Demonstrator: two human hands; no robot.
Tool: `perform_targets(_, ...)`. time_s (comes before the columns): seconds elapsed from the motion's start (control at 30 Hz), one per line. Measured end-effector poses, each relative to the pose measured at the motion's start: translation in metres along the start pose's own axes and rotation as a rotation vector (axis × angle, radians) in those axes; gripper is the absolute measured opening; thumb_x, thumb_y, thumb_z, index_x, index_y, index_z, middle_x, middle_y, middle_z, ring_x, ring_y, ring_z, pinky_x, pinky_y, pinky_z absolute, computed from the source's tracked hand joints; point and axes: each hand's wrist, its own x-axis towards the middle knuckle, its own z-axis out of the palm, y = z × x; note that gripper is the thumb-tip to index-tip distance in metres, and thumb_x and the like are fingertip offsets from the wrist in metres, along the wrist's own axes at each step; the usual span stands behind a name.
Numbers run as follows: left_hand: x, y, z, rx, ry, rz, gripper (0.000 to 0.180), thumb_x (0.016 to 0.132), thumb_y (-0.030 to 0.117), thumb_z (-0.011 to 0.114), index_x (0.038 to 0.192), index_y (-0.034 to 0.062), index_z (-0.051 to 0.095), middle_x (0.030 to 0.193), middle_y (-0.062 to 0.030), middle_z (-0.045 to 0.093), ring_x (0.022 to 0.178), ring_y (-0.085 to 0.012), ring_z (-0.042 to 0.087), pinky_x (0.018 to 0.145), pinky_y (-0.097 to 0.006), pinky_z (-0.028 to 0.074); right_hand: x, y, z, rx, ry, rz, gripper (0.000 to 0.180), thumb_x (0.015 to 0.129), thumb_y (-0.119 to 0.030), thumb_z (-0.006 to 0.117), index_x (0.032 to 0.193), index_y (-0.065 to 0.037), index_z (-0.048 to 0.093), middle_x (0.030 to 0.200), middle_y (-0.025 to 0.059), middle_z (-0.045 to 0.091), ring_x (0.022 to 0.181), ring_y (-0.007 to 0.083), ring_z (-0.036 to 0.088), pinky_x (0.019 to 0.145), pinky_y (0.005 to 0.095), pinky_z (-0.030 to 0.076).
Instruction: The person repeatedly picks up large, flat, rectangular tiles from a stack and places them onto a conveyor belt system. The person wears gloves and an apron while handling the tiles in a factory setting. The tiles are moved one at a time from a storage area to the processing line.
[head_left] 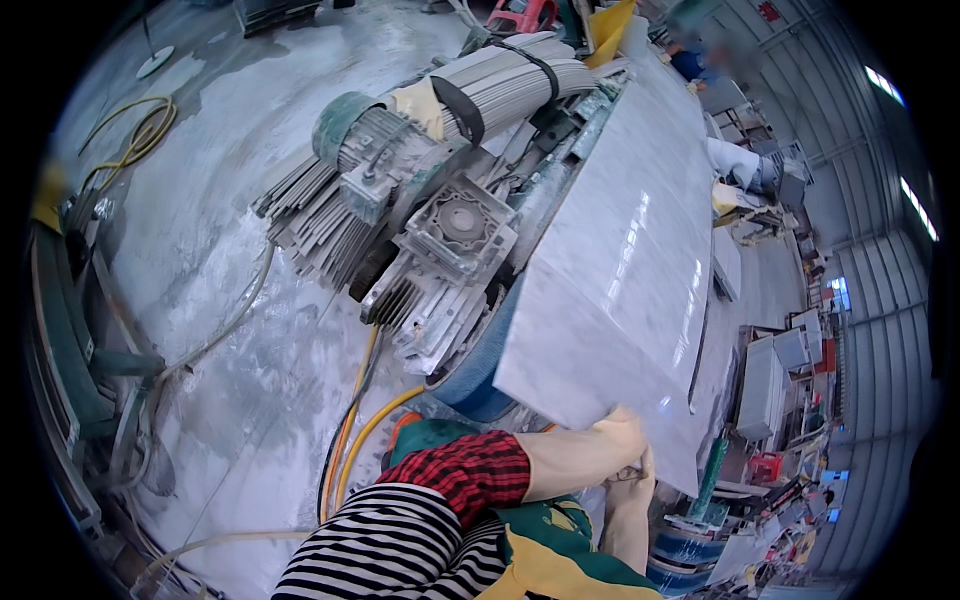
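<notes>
Both my hands wear long cream rubber gloves and meet at the near corner of a polished pale grey stone slab (615,270). My left hand (618,436), below a red-and-black plaid sleeve cover (470,475), is bent at the wrist and overlaps the slab's near edge. Just below it, my right hand (628,488) is close against the left, apparently touching it. The fingers of both are bunched or turned away, so their grip cannot be made out. The slab rests on a blue belt conveyor (480,395).
A dusty motor (375,150) and gearbox (460,222) sit left of the slab, among bundled grey strips (510,85). Yellow hoses (375,430) cross the wet floor. At left stands a green metal frame (70,340). A person (690,65) is at the far end.
</notes>
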Motion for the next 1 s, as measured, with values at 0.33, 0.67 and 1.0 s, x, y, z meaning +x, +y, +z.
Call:
perform_targets(0.33,-0.077,-0.041,0.056,0.178,0.175,0.096,0.058,0.087,0.017,0.061,0.143,0.0090,0.049,0.151,-0.0173,0.046,0.144,-0.0330,0.040,0.120,-0.051,0.026,0.023,0.082,-0.045,0.339,0.054,0.190,0.042,0.096,-0.020,0.070,0.131,-0.001,0.056,0.129,0.0145,0.066,0.116,0.0303,0.067,0.104,0.0441,0.056)
perform_targets(0.67,-0.103,-0.039,0.019,0.174,0.379,-0.035,0.042,0.085,0.016,0.059,0.126,0.0079,0.062,0.130,-0.0109,0.063,0.128,-0.0278,0.055,0.107,-0.042,0.044,0.010,0.030,-0.063,0.060,-0.165,0.024,0.047,0.101,-0.030,0.061,0.135,0.002,0.055,0.109,0.0232,0.071,0.092,0.0323,0.071,0.099,0.0445,0.054)
perform_targets(1.0,-0.058,-0.011,-0.077,-0.731,0.080,-0.669,0.029,0.089,0.017,0.066,0.111,-0.0008,0.071,0.110,-0.0236,0.072,0.103,-0.0414,0.072,0.084,-0.048,0.060,-0.002,-0.051,0.000,-0.176,0.064,-0.291,0.036,0.102,-0.041,0.058,0.122,-0.011,0.060,0.093,0.0121,0.072,0.057,0.0150,0.051,0.076,0.0364,0.056)
